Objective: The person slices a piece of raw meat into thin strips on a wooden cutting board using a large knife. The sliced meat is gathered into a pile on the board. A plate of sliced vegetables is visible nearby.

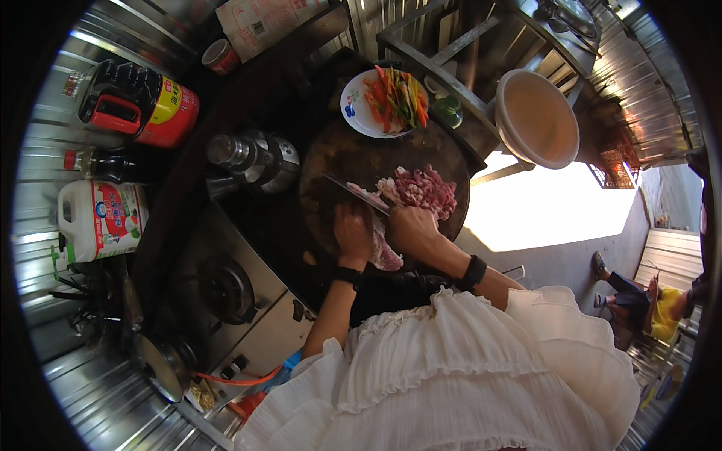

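Observation:
A round wooden chopping block (333, 152) lies before me. My right hand (414, 234) grips a kitchen knife, its handle hidden in my fist. The knife's blade (356, 193) points up and left across the block, with a pale slice of meat against it. My left hand (352, 234) presses on a larger piece of raw meat (386, 251), just below the blade. Beyond the right hand sits a heap of cut raw meat (426, 189). At the block's far edge is a white plate (356, 115) holding sliced red, orange and green peppers (395, 98).
Left of the block stands a metal flask-like container (256, 158), above a gas stove (225, 290). Sauce bottles (163, 110) and a white jug (104, 220) line the left wall. To the right is a large plastic basin (538, 118). A person (648, 307) sits farther right.

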Demonstrator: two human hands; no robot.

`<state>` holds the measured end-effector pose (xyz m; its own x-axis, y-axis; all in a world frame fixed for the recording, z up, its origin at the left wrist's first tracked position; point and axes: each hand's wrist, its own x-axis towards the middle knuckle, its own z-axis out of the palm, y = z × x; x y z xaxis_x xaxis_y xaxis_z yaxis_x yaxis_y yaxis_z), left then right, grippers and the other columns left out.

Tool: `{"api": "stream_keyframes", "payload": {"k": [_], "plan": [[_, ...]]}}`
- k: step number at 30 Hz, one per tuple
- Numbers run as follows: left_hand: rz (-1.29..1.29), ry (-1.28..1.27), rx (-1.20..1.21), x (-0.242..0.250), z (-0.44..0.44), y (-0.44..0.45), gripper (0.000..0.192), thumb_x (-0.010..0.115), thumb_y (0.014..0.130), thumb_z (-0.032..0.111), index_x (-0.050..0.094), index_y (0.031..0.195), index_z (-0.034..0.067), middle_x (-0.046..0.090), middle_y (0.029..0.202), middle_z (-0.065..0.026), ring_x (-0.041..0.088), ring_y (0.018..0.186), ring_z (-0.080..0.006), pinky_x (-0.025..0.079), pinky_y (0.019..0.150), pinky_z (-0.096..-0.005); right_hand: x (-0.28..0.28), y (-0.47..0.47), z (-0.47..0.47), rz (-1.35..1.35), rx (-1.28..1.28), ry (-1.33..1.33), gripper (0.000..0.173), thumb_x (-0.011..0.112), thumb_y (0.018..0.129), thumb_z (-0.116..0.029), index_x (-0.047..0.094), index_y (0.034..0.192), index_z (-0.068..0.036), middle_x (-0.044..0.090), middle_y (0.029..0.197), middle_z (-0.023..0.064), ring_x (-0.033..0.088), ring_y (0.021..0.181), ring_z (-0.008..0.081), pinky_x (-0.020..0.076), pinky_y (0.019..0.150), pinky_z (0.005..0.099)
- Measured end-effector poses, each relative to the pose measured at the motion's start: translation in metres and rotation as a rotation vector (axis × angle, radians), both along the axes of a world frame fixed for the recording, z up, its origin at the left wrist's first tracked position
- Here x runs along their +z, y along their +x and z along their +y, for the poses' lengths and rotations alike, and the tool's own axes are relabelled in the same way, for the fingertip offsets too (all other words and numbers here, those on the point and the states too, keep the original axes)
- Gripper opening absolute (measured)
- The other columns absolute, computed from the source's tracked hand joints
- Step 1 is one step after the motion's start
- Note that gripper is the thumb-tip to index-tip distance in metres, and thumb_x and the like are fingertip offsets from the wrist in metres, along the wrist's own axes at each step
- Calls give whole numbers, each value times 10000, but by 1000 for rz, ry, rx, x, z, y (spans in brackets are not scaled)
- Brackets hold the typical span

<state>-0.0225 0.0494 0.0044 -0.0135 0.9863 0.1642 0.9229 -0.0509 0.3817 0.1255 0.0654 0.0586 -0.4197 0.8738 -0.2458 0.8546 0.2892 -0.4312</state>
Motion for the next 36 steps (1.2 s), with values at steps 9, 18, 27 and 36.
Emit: {"api": "stream_keyframes", "payload": {"k": [9, 18, 27, 36], "plan": [[-147, 119, 10, 11, -6, 2, 246, 572, 856, 99, 621, 1066, -20, 604, 922, -141, 550, 871, -321, 484, 735, -399, 26, 41, -34, -30, -168, -99, 165, 538, 801, -141, 618, 835, -1, 646, 733, 217, 657, 691, 369, 512, 587, 456], [-180, 174, -40, 13, -9, -1, 217, 628, 772, 86, 636, 964, -14, 613, 959, -182, 549, 883, -378, 467, 762, -445, 25, 31, -34, -108, 1, -148, 125, 564, 765, -96, 584, 825, 11, 653, 708, 186, 664, 665, 344, 517, 578, 431], [-132, 189, -127, 2, -3, -4, 265, 584, 785, 92, 638, 1026, -5, 607, 1065, -181, 537, 1025, -376, 458, 879, -419, -3, -9, -7, 15, -12, -9, 105, 563, 765, -106, 582, 775, -3, 638, 673, 191, 658, 638, 337, 513, 583, 444], [-54, -4, 4, 1, -6, -3, 214, 593, 812, 131, 643, 976, 1, 607, 1046, -157, 549, 991, -342, 484, 826, -403, 13, 3, 3, -34, -50, -123, 168, 563, 763, -145, 663, 749, -11, 664, 738, 185, 669, 688, 336, 534, 594, 425]]}}
